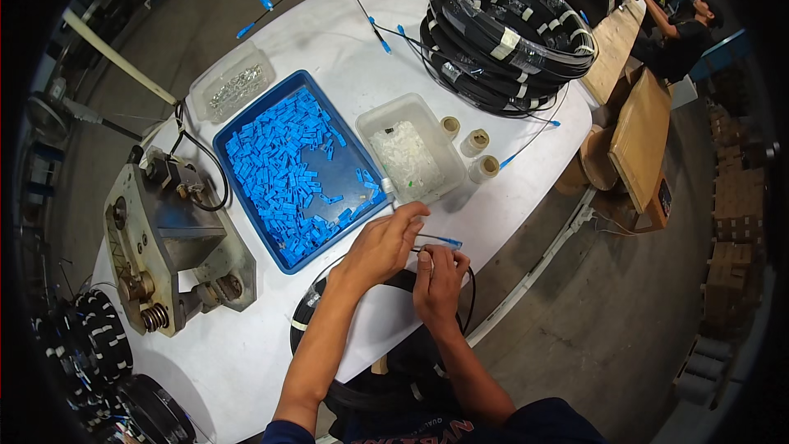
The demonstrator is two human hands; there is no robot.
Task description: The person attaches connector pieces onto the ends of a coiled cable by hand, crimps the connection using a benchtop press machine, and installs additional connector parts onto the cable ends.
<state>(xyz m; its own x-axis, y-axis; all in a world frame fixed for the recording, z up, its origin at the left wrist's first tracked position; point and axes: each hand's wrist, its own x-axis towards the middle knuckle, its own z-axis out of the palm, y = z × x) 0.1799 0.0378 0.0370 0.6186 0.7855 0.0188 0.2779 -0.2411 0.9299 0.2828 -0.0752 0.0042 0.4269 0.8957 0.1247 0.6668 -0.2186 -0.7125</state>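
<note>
My left hand [383, 245] is closed, its fingers curled over by the near corner of a blue tray [306, 265]. What it grips is mostly hidden. A small white tube-like piece [389, 187] shows just beyond its fingers. Close beside it, my right hand [441, 281] pinches a thin black cable. A blue connector [445, 241] on a cable end lies just above my right fingertips. Many small blue connector parts [275, 156] fill much of the tray. A coil of black cable [306, 312] rests under my forearms at the table's near edge.
A translucent tub [367, 123] with whitish bits stands right of the tray, several small rolls [485, 168] beside it. Coiled black cables [501, 41] are stacked at the far right. A metal press-like machine [177, 238] stands left. A clear box [197, 99] holds small parts. People [678, 37] work beyond.
</note>
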